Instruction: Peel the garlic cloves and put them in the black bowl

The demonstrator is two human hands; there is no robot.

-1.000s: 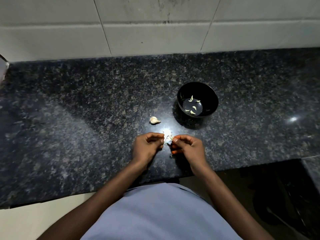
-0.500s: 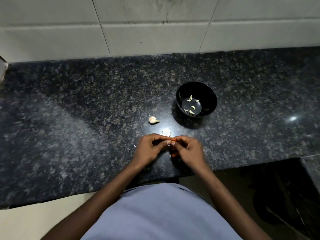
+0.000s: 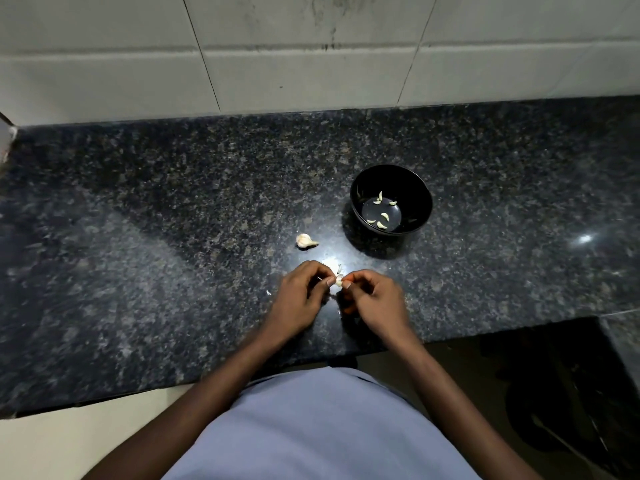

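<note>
Both hands meet over the tabletop (image 3: 138,237) near its front edge, a little right of centre. Left hand (image 3: 299,299) and right hand (image 3: 375,303) each have fingers curled in, thumb and fingertips pinching one small garlic clove (image 3: 336,281) between them. So both grips are closed tight on the same clove, nothing else held as far as visible. Likely reason: one hand steadies it, the other picks the skin off. Can't tell which does which.

Pale skin scraps (image 3: 337,269) sit on the tabletop just behind the fingertips, and another fleck (image 3: 268,292) lies just left of the left hand. Peel seems to drop right where the work happens.

Black bowl (image 3: 391,199) stands behind and right of the hands, near them, well clear of every edge. Six or so peeled cloves (image 3: 381,214) lie in its bottom. Placement looks handy for a short right-hand reach to drop in.

One unpeeled clove (image 3: 305,240) waits on the tabletop, left of the bowl, just behind the left hand, apart from both.

Room: wide bare granite left and right, tiled wall (image 3: 311,64) along the back edge. Path from hands to bowl is open. Front edge is close under the wrists, so a dropped clove could roll off there.
</note>
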